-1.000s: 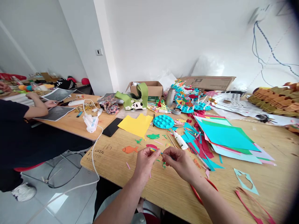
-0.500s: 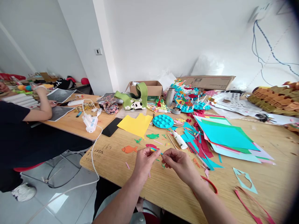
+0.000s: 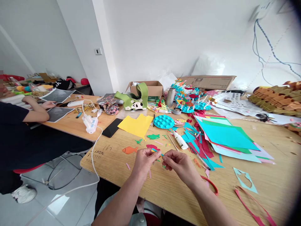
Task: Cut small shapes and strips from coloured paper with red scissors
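My left hand [image 3: 143, 163] pinches a small blue-and-yellow paper piece [image 3: 154, 151] between thumb and fingers. Close beside it, my right hand [image 3: 177, 161] has its fingertips closed on the blue end at the right; its other fingers are curled. Just behind my hands lies a crimson paper fish [image 3: 152, 147], partly covered. An orange paper fish [image 3: 129, 150] is to the left, and a green paper fish [image 3: 153, 136] is farther back. Red scissor handles [image 3: 213, 185] show partly under my right forearm.
A white glue bottle [image 3: 180, 140] lies behind my right hand, near a blue woven paper disc [image 3: 164, 121]. Coloured sheets [image 3: 228, 131] are stacked at right. Yellow paper [image 3: 136, 125], a phone [image 3: 112, 127] and a white cable [image 3: 95, 163] lie leftward. A co-worker [image 3: 25, 131] sits at far left.
My hands stay almost in place, still on the paper piece. The view has shifted very slightly. At far left, the co-worker's hands have moved over the dark printed sheets.
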Available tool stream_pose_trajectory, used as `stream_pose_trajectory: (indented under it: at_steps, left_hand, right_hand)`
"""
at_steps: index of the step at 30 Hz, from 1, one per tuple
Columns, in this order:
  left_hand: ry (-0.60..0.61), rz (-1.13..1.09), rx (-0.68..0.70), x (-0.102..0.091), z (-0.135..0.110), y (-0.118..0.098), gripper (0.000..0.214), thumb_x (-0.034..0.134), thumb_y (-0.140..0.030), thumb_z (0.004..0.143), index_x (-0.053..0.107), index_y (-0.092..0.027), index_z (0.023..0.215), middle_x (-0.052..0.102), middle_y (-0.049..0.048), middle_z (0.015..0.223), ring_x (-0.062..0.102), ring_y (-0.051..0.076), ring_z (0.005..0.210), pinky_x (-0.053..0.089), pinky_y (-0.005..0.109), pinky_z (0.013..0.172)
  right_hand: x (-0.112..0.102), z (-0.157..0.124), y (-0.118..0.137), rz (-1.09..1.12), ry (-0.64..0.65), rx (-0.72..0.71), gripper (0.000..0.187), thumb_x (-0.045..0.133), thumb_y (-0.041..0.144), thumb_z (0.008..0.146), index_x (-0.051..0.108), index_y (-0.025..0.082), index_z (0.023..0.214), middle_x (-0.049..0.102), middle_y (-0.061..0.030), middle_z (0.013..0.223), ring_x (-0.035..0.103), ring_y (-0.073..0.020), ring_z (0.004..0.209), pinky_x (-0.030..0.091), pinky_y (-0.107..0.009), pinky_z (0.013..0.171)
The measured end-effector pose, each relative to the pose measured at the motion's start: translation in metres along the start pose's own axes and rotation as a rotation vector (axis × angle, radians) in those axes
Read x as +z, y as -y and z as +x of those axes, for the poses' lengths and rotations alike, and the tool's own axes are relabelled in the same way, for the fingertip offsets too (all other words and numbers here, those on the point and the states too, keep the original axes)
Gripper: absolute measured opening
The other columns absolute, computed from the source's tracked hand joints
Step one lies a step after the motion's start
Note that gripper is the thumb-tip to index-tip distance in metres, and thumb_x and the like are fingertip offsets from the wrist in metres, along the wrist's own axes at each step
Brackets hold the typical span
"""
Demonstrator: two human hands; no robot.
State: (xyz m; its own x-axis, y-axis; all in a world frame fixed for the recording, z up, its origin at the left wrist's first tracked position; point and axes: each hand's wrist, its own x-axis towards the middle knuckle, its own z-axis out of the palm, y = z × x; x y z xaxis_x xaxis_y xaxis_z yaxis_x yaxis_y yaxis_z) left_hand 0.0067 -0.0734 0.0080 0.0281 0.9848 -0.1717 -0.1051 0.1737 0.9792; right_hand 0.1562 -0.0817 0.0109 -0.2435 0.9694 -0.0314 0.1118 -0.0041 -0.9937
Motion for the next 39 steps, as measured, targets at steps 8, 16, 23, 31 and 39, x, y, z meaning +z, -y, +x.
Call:
stream_pose_trajectory:
  at_steps: [8, 16, 23, 31, 39]
  left_hand:
    - [0.079, -0.104, 0.059, 0.001, 0.005, 0.008, 0.028, 0.073, -0.039, 0.061, 0.066, -0.012, 0.057, 0.056, 0.0012, 0.051, 0.046, 0.010, 0.052, 0.036, 0.024, 0.056]
    - [0.026, -0.123, 0.007, 0.002, 0.000, 0.002, 0.027, 0.074, -0.038, 0.060, 0.066, -0.013, 0.055, 0.058, 0.0021, 0.052, 0.049, 0.011, 0.051, 0.038, 0.024, 0.055]
    - [0.031, -0.191, -0.012, 0.002, 0.001, 0.003, 0.028, 0.077, -0.038, 0.057, 0.065, -0.013, 0.054, 0.058, 0.0021, 0.050, 0.048, 0.010, 0.050, 0.035, 0.023, 0.052]
    - [-0.008, -0.143, -0.063, 0.001, -0.003, -0.005, 0.027, 0.076, -0.039, 0.056, 0.064, -0.014, 0.052, 0.058, 0.0015, 0.050, 0.049, 0.010, 0.050, 0.033, 0.022, 0.050]
    - [-0.039, -0.101, -0.065, -0.001, -0.004, -0.006, 0.025, 0.074, -0.037, 0.058, 0.064, -0.015, 0.052, 0.057, 0.0011, 0.051, 0.049, 0.011, 0.053, 0.035, 0.023, 0.053]
  right_hand:
    - [0.003, 0.000, 0.001, 0.026, -0.012, -0.003, 0.030, 0.065, 0.045, 0.074, 0.061, 0.015, 0.073, 0.062, -0.0008, 0.061, 0.053, -0.0094, 0.051, 0.041, -0.021, 0.049]
    - [0.005, 0.000, -0.003, 0.043, -0.011, -0.005, 0.031, 0.064, 0.047, 0.075, 0.062, 0.016, 0.074, 0.063, -0.0008, 0.063, 0.054, -0.0099, 0.051, 0.042, -0.022, 0.049]
    - [0.006, 0.001, -0.006, 0.060, -0.026, 0.000, 0.032, 0.064, 0.048, 0.074, 0.062, 0.015, 0.075, 0.062, -0.0009, 0.063, 0.054, -0.0100, 0.051, 0.043, -0.022, 0.049]
    - [0.008, 0.002, -0.005, 0.072, -0.023, 0.005, 0.034, 0.066, 0.049, 0.071, 0.062, 0.015, 0.074, 0.062, -0.0007, 0.062, 0.055, -0.0097, 0.051, 0.043, -0.022, 0.049]
    - [0.004, -0.001, -0.003, -0.036, 0.014, 0.022, 0.038, 0.055, 0.053, 0.079, 0.065, 0.016, 0.080, 0.066, -0.0053, 0.071, 0.060, -0.0153, 0.062, 0.046, -0.026, 0.057]
